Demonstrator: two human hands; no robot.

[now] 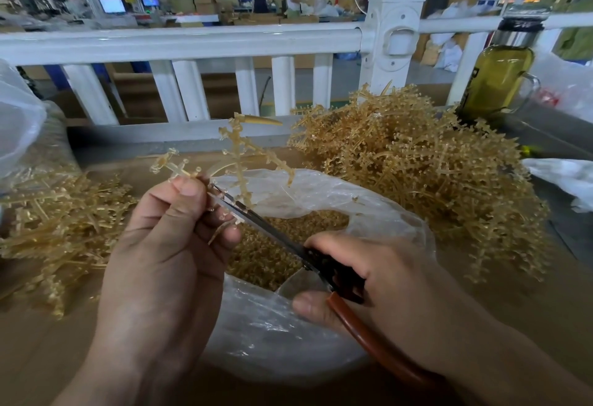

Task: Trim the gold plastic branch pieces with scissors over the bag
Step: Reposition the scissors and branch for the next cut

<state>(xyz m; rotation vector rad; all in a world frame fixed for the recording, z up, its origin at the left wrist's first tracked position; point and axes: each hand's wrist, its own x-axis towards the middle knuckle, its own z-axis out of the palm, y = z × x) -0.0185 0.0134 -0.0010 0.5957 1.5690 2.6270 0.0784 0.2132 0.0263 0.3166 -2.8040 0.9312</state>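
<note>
Well, my left hand [167,245] pinched the gold branch [239,161] low on its stem; it looked light and bendy. My right hand [378,277] gripped the scissors [256,217] over the bag [321,190].

Around the bag [321,325]: one branch pile [57,222] lies left, another pile [417,165] right, a bottle [497,78] behind that.

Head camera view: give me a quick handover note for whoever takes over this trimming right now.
Left hand pinches one gold branch piece over the bag.
Right hand grips the scissors, blades at the branch close to the left hand.
Done: cut bits lie in the bag.
Left: finish this piece; a large pile sits to the right, a smaller pile to the left; which is trimmed, I cannot tell.
</note>
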